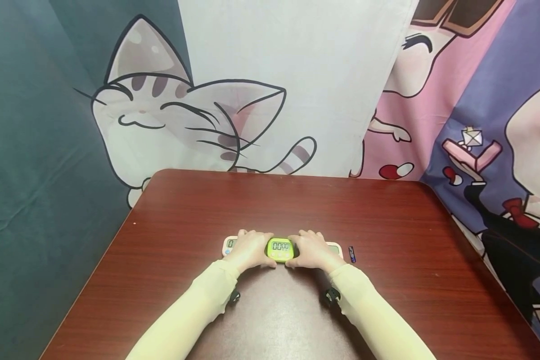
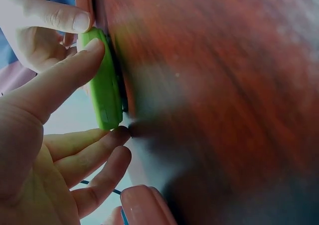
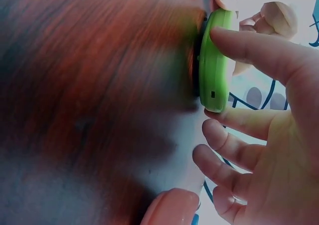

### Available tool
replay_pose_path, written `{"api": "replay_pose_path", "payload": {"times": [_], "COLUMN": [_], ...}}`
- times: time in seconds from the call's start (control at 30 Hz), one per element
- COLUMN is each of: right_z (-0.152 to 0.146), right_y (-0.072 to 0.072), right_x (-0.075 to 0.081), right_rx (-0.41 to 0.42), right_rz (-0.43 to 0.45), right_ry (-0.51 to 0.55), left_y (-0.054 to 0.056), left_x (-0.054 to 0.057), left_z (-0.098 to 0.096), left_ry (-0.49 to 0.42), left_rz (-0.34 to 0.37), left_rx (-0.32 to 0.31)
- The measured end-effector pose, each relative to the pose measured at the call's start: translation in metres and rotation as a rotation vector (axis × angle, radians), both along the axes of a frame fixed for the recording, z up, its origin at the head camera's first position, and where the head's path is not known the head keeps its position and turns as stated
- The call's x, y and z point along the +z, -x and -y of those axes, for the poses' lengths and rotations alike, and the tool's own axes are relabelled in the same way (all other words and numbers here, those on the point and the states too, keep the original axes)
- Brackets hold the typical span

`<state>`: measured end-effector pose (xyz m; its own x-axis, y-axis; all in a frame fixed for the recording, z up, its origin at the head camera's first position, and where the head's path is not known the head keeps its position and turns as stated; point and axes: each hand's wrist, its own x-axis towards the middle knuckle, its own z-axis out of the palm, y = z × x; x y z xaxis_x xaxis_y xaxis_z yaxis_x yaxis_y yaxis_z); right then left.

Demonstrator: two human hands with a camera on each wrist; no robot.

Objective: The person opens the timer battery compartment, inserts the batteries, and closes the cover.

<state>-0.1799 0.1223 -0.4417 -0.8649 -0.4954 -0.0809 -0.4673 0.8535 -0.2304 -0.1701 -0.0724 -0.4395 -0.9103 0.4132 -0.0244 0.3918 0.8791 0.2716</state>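
A green digital timer [image 1: 280,250] with a grey display of digits lies face up on the table between both hands. My left hand [image 1: 250,249] holds its left end, thumb on the near edge and index fingertip at the far edge. At the right end, my right hand [image 1: 314,250] pinches it the same way. Both wrist views show the green timer [image 2: 102,85] edge-on, low over the tabletop, with a small dark slot in its side [image 3: 213,94]. The other fingers of each hand curve loosely beside it.
A pale pinkish timer [image 1: 229,243] lies beyond the left hand, partly covered by it. Another pale timer [image 1: 336,248] is partly hidden by the right hand. A small dark battery [image 1: 352,254] lies to its right on the brown table [image 1: 184,210]. Cartoon-printed cloth [image 1: 297,60] hangs behind.
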Motion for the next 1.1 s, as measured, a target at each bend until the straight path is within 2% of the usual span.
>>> {"api": "replay_pose_path", "payload": {"times": [0.27, 0.53, 0.7, 0.83, 1.0, 1.1], "right_z": [0.000, -0.009, -0.014, -0.019, -0.029, -0.036], "right_y": [-0.003, -0.006, -0.008, -0.010, -0.012, -0.013], "right_x": [-0.001, 0.000, 0.001, 0.003, 0.003, 0.002], "right_rx": [0.000, -0.003, -0.012, -0.044, -0.068, -0.065], "right_rz": [0.027, -0.062, -0.104, -0.105, -0.104, -0.128], "right_ry": [0.009, 0.113, 0.160, 0.176, 0.233, 0.263], "left_y": [0.001, 0.000, -0.002, 0.000, 0.000, -0.002], "left_x": [-0.005, -0.006, -0.005, -0.006, -0.001, 0.001], "left_z": [0.001, 0.003, 0.005, 0.005, 0.004, 0.002], "left_ry": [0.009, 0.000, -0.001, -0.030, -0.079, -0.110], "left_rz": [0.000, -0.017, -0.025, -0.074, -0.160, -0.179], "left_rx": [0.004, -0.003, 0.016, 0.039, 0.024, 0.016]}}
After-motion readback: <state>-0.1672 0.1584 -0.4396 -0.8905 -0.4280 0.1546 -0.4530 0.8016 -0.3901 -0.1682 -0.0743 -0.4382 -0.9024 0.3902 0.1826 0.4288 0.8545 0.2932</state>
